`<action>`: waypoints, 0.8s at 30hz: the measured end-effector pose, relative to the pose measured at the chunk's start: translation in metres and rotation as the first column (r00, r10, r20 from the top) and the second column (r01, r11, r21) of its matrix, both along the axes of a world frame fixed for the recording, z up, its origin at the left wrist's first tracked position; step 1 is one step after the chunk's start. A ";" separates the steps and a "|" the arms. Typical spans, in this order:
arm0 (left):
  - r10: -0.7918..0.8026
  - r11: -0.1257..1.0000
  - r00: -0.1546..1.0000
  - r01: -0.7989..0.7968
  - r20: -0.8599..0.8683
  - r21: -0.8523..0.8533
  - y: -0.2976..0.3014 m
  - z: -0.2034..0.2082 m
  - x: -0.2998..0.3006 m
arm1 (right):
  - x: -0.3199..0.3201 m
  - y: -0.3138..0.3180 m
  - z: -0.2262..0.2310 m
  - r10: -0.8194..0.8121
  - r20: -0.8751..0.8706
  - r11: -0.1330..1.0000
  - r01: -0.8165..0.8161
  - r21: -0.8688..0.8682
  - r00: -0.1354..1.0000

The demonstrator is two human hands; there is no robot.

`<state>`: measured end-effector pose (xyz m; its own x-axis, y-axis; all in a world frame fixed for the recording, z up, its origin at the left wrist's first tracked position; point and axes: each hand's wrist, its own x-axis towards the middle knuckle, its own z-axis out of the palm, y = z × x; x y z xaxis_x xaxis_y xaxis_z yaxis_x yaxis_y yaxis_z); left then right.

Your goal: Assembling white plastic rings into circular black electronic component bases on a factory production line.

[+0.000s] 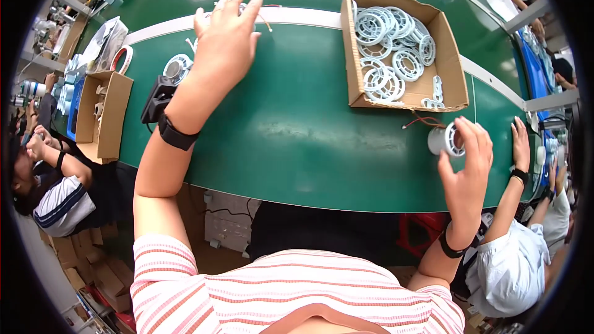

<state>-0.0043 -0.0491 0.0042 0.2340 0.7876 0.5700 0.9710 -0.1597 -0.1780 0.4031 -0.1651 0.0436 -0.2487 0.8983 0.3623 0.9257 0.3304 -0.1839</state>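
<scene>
My left hand (226,40) reaches to the far side of the green table, its fingers stretched out and apart. Beneath its fingertips, thin red and dark wires (266,20) stick out from a part that the hand mostly hides. Near the right front edge, my right hand (467,164) has thumb and fingers around the rim of a white cylindrical part (437,140) with a ringed end and trailing wires. Beside my left forearm are a round white part (177,68) and a black block-shaped device (158,98).
An open cardboard box (354,83) of white plastic rings stands at the back right. Farther left are another cardboard box (114,111), a tape roll (122,60) and a clear bin (106,43). A co-worker's hand (520,145) rests on the table at right; another person sits at left.
</scene>
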 end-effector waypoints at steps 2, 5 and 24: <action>-0.033 0.999 0.999 0.033 0.002 -0.037 0.002 0.000 -0.015 | 0.021 0.016 0.000 -0.108 0.025 0.988 0.105 0.112 0.994; -0.074 0.990 0.997 0.071 -0.025 -0.120 -0.005 0.008 -0.006 | 0.023 0.049 0.015 -0.082 0.039 0.981 0.074 0.180 0.996; -0.644 0.408 0.571 0.819 0.508 -0.403 -0.069 0.036 0.055 | -0.048 0.055 0.046 0.216 -0.345 0.974 -0.227 0.009 0.913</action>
